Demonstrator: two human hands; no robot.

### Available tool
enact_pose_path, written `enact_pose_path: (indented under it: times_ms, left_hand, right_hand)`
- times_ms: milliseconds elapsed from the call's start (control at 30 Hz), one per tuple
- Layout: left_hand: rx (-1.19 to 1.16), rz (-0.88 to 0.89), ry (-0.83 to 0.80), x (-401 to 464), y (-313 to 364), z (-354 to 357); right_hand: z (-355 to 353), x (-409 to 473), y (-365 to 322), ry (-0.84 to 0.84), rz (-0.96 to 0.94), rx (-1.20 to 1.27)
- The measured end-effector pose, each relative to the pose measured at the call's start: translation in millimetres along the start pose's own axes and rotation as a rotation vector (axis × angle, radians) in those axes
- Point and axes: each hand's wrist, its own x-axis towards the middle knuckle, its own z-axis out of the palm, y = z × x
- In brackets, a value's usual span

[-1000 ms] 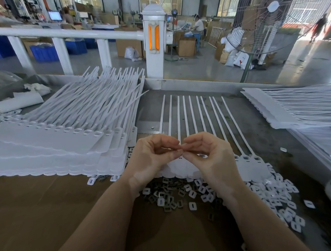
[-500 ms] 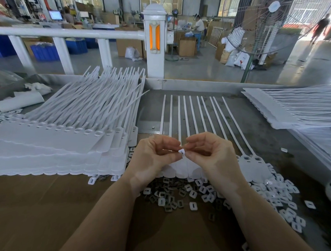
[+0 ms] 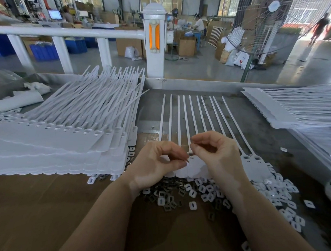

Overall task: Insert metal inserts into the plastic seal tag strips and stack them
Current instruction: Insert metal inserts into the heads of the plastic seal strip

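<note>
Centrally: seal tag strip (image 3: 187, 122), ten tails | no legible writing | left hand (image 3: 158, 163) fingers pinched over strip head; right hand (image 3: 216, 153) fingers curled, contents unclear | insert pile (image 3: 184, 194) at 6 o'clock.

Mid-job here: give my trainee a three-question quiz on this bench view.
1. True or false: the tall stack of strips lies left of the left hand.
2. The strip being worked on lies: A) under both hands, B) on the right-hand pile, C) on the floor.
3. What lies scattered on the bench nearest the wrists?

Key: 1 true. 2 A; the right hand hovers over it too. 3 Loose inserts, dark metal ones and white ones.
</note>
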Motion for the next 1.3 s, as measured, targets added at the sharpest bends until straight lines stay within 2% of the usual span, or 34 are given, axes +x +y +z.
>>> enact_pose_path:
  times_ms: [167,233,367,433,500,633,733,900,1300]
  left_hand:
    - [0.163,0.024,-0.357,-2,6,0]
    - [0.187,-0.015,-0.447,-2,7,0]
    - [0.382,-0.018,-0.554,-1,4,2]
    - [0.412,-0.017,-0.566,-1,4,2]
    - [0.347,-0.028,-0.560,-1,4,1]
    - [0.236,-0.043,-0.457,0,3,2]
    - [0.320,-0.011,-0.396,2,1,6]
    - [0.483,0.027,-0.385,2,1,8]
    - [0.514,0.040,-0.351,1,-2,11]
  right_hand:
    - [-1,1,1,0.032,0.015,-0.043]
    - [-1,1,1,0.048,0.021,-0.056]
    - [-1,2,1,0.055,0.026,-0.058]
    - [-1,1,1,0.053,0.031,-0.055]
    - [-1,1,0,0.052,0.034,-0.061]
    - [-1,1,-1,0.056,0.036,-0.064]
    - [-2,1,-1,0.054,0.038,-0.059]
    - [-2,1,-1,0.051,0.037,-0.055]
    - [-2,1,1,0.050,0.037,-0.059]
